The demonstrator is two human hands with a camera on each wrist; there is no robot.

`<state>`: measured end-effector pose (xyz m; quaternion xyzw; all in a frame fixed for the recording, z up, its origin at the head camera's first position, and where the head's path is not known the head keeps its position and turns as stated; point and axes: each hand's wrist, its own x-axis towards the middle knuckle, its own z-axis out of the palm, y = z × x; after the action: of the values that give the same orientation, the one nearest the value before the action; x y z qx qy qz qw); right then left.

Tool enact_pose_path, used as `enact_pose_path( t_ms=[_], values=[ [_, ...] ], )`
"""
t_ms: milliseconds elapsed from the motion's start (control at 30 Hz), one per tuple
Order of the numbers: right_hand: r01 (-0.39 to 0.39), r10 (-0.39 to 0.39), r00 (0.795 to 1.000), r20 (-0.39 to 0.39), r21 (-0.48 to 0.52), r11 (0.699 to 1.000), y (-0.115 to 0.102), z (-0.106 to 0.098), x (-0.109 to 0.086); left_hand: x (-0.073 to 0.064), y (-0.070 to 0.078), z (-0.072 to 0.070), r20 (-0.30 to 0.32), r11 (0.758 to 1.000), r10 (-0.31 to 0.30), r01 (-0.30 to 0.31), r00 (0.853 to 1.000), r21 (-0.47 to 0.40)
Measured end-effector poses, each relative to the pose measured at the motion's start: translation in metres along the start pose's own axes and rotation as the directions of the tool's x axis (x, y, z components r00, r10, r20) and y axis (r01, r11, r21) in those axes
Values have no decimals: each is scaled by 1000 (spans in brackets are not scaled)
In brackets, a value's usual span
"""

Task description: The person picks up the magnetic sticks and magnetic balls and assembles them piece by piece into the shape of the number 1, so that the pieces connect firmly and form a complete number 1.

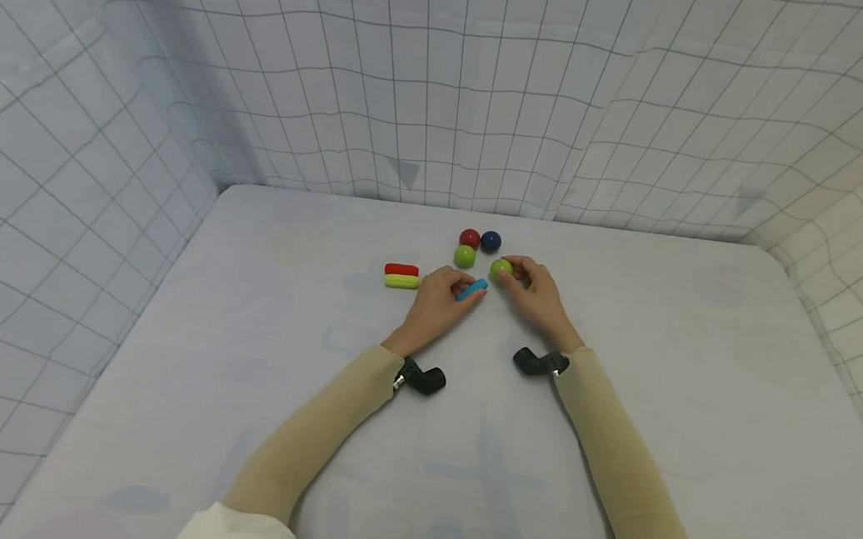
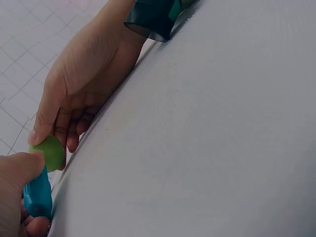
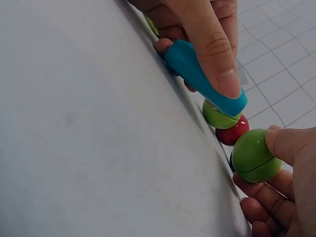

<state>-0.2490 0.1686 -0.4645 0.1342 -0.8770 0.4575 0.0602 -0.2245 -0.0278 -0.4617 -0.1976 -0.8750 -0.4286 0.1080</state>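
Observation:
My left hand (image 1: 438, 302) pinches a short blue stick (image 1: 472, 289) with rounded ends between thumb and fingers, just above the white table. In the right wrist view the thumb lies along the upper side of that blue stick (image 3: 207, 79). My right hand (image 1: 538, 298) holds a glossy green ball (image 1: 501, 268) by its fingertips; a seam runs round this ball (image 3: 256, 155). Beyond the hands sit a second green ball (image 1: 465, 257), a red ball (image 1: 470, 238) and a dark blue ball (image 1: 490, 241), grouped closely together.
Left of my left hand, a red stick (image 1: 401, 269) and a yellow-green stick (image 1: 401, 282) lie side by side. The white table (image 1: 248, 307) runs back to a grid-patterned curtain (image 1: 444, 95). Black wrist cameras (image 1: 424, 379) stick out from both sleeves.

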Motion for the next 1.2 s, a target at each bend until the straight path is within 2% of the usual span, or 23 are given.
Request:
enact_pose_path(
  t_ms=[333,800,1200],
  values=[
    [11,-11,1000,6,4,1000,0,1,-1,-1,-3,1,5,999,-34,34,999,-38],
    [-6,5,1000,17,39,999,-4,0,-2,-1,-2,-1,8,999,-44,44,999,-30],
    [-35,34,999,25,48,998,-4,-1,-3,-1,-2,0,6,999,-24,24,1000,-39]
  ],
)
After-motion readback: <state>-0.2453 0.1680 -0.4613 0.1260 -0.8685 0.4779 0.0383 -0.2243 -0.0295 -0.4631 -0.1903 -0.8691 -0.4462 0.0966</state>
